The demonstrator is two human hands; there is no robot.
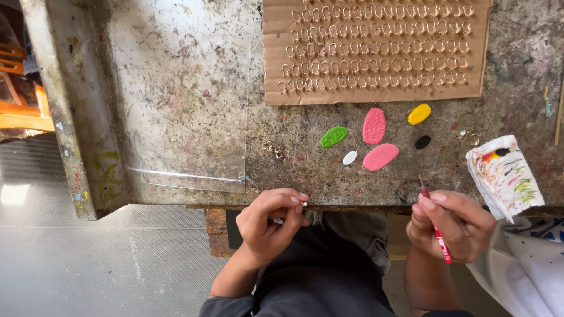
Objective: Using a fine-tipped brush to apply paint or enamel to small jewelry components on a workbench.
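Premises: a small craft workshop. Evidence: a worn, paint-stained workbench (pixel 194 88); a cardboard sheet (pixel 376 50) carrying rows of small metal hooks; blobs of paint (pixel 374 125) in pink, green, yellow, white and black laid directly on the bench surface; a paint-smeared rag (pixel 505 175); a clear plastic sheet (pixel 188 111); concrete floor (pixel 88 264) below.

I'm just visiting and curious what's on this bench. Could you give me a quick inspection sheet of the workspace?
Surface: worn, paint-stained table under a clear sheet.
Job's things: red brush; small piece, too small to tell; paint blobs in green, pink, white, yellow, black; cardboard with rows of hooks.
Clutter: paint-smeared rag; loose hooks.
Hands: left hand pinches the small piece; right hand holds the brush.
Cables: nothing seen.
Surroundings: grey floor; orange frame.
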